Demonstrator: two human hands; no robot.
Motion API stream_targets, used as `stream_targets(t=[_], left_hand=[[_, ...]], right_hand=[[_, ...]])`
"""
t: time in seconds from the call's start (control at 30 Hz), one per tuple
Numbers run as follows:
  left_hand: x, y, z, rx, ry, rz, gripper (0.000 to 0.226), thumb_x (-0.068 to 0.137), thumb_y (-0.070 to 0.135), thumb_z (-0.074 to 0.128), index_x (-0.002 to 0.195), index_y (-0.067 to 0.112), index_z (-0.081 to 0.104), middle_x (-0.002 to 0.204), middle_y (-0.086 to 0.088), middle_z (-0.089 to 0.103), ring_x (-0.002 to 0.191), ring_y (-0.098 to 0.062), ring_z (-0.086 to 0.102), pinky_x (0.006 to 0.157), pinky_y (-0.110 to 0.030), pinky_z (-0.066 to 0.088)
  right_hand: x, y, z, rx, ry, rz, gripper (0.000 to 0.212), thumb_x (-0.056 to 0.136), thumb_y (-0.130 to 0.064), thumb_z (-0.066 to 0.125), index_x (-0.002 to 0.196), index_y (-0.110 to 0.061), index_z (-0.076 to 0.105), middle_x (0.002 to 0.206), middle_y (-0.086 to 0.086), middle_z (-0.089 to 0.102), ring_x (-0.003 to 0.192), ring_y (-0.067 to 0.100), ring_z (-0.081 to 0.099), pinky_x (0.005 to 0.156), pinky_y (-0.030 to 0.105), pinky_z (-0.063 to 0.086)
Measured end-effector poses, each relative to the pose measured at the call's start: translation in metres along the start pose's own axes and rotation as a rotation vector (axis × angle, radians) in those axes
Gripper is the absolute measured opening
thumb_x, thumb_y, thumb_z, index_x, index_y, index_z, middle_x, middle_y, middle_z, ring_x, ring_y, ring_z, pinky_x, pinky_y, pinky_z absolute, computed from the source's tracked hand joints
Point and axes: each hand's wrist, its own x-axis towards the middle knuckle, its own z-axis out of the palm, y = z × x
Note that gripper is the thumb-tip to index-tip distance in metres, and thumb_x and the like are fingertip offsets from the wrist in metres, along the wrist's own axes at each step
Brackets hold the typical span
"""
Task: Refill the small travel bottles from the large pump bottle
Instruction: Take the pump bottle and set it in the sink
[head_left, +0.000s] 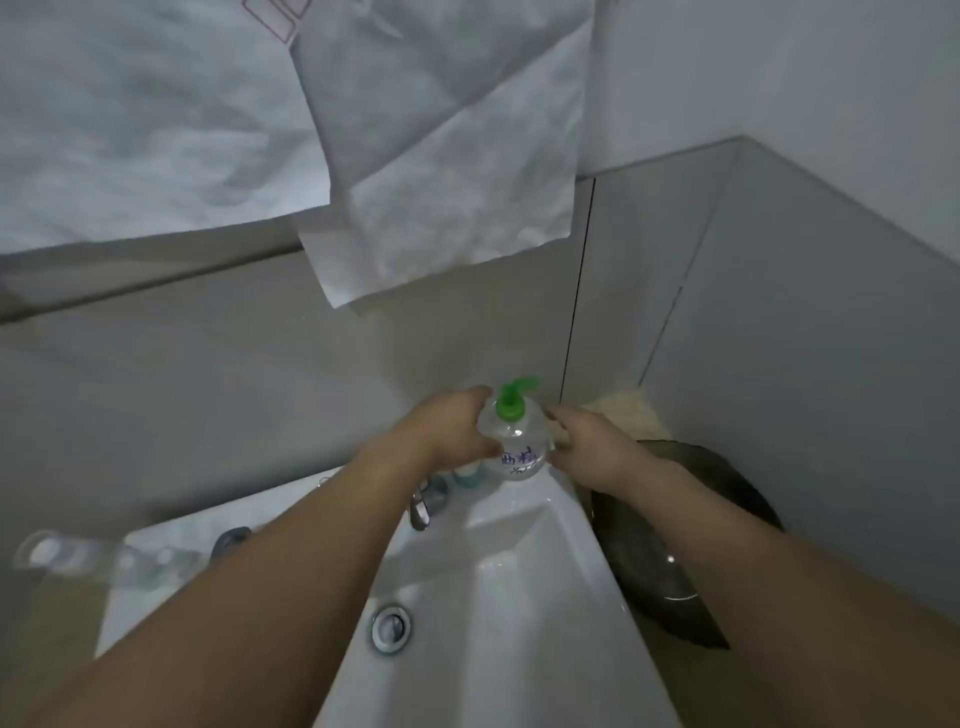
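Single head-worn wide-angle view, facing forward and down.
The camera looks from above and behind both forearms, steeply onto a sink close below, with the wall rising behind it. The hands meet near frame centre, at arm's length. Wide-angle distortion bends the edges. No second view is supplied.

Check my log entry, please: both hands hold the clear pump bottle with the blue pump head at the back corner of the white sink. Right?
Not quite: the head view shows the clear pump bottle has a green pump head, not blue. Left hand and right hand do hold it at the white sink's back corner.
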Motion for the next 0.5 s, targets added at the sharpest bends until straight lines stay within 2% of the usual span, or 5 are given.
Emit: stream_targets(t=[0.13,0.2,0.27,0.4,0.5], left_hand=[[0.006,-0.003,-0.006,-0.019,-0.043,0.018,0.056,0.079,0.031,0.074,0.131,0.023,0.055,0.118,-0.002,0.066,0.104,-0.024,0.061,0.093,-0.037,0.048],[0.01,-0.006,-0.007,-0.081,-0.089,0.032,0.046,0.078,0.029,0.075,0.122,0.024,0.061,0.109,0.002,0.069,0.098,-0.022,0.063,0.091,-0.038,0.049],[0.012,-0.008,-0.008,-0.165,-0.133,0.04,0.043,0.079,0.026,0.076,0.12,0.023,0.062,0.11,0.003,0.07,0.1,-0.019,0.064,0.094,-0.037,0.048],[0.015,-0.009,-0.008,-0.276,-0.173,0.048,0.04,0.083,0.017,0.075,0.12,0.014,0.063,0.114,-0.001,0.07,0.106,-0.019,0.064,0.096,-0.031,0.047],[0.016,-0.014,-0.004,-0.416,-0.158,0.028,0.04,0.08,0.012,0.077,0.118,0.014,0.066,0.111,0.0,0.072,0.106,-0.019,0.065,0.099,-0.034,0.048]], right_hand=[[0.007,0.003,-0.008,-0.011,-0.023,0.012,0.032,0.088,-0.015,0.063,0.119,-0.017,0.061,0.108,-0.003,0.062,0.102,0.012,0.056,0.079,0.02,0.039],[0.012,0.006,-0.012,0.02,-0.069,0.006,0.033,0.088,-0.015,0.065,0.12,-0.018,0.063,0.11,-0.004,0.063,0.106,0.011,0.057,0.08,0.017,0.038],[0.015,0.006,-0.018,0.017,-0.118,-0.002,0.037,0.088,-0.017,0.067,0.125,-0.018,0.062,0.115,-0.006,0.062,0.109,0.007,0.055,0.085,0.015,0.037],[0.023,0.009,-0.023,-0.094,-0.231,-0.011,0.044,0.09,-0.021,0.065,0.133,-0.02,0.054,0.126,-0.003,0.061,0.115,0.015,0.055,0.097,0.028,0.043],[0.021,0.016,-0.021,-0.222,-0.234,-0.028,0.047,0.091,-0.036,0.06,0.135,-0.026,0.046,0.118,0.005,0.064,0.106,0.025,0.06,0.088,0.037,0.048]])
